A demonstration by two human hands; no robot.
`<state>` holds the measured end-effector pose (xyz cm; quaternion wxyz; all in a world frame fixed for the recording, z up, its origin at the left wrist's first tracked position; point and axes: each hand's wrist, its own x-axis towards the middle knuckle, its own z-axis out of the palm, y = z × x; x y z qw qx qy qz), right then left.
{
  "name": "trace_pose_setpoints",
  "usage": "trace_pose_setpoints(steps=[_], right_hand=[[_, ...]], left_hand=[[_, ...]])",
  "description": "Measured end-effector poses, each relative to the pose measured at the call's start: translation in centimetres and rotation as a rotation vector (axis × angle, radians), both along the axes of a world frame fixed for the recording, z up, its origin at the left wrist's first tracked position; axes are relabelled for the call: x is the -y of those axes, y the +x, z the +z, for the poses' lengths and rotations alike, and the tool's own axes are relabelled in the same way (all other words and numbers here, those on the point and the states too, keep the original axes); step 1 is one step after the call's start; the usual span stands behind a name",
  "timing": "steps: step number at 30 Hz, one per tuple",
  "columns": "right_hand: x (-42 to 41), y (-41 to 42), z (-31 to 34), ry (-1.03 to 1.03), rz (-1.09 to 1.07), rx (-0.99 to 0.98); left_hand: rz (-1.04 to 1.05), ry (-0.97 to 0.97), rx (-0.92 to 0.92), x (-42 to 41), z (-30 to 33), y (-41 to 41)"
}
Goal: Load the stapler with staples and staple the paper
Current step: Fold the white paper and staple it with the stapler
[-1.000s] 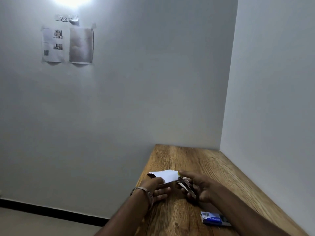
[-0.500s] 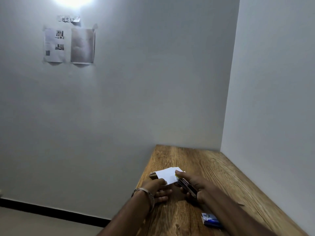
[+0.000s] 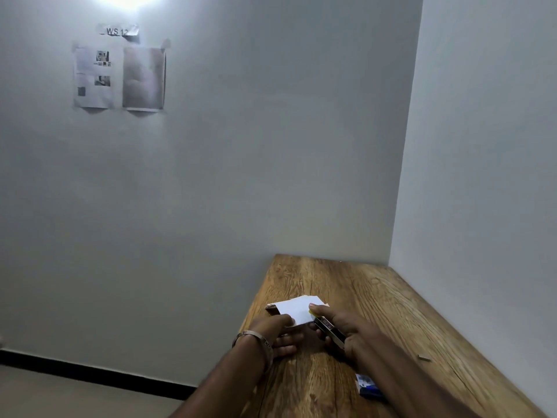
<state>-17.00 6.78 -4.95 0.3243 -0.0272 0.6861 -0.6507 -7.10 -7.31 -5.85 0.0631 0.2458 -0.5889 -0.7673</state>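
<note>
I see the right hand (image 3: 346, 327) gripping the stapler (image 3: 330, 330), its nose at the paper's (image 3: 294, 310) right edge. Left hand (image 3: 278, 333) pinches the paper's near edge, holding it just above the wooden table (image 3: 376, 297). A blue staple box (image 3: 366, 387) lies nearer me than the paper, partly hidden by the right forearm.

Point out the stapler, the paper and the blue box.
stapler (image 3: 330, 330), head view, on its metal top.
paper (image 3: 294, 310), head view, on its white face.
blue box (image 3: 366, 387), head view, on its printed top.
</note>
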Motion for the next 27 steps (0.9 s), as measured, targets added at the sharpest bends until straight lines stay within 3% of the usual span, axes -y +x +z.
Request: trace_pose_setpoints(steps=[13, 19, 22, 27], right_hand=[[-2.3, 0.5, 0.8, -0.125, 0.092, 0.032], [-5.5, -0.4, 1.2, 0.017, 0.099, -0.107], [-7.4, -0.5, 1.5, 0.119, 0.063, -0.259], [-9.7, -0.2, 1.5, 0.453, 0.1, -0.77]], left_hand=[[0.011, 0.024, -0.017, 0.4, -0.5, -0.4], [0.011, 0.022, -0.038, 0.6, -0.7, -0.4], [0.011, 0.001, -0.041, 0.5, -0.6, -0.4], [0.026, 0.006, -0.038, 0.6, -0.6, -0.3]])
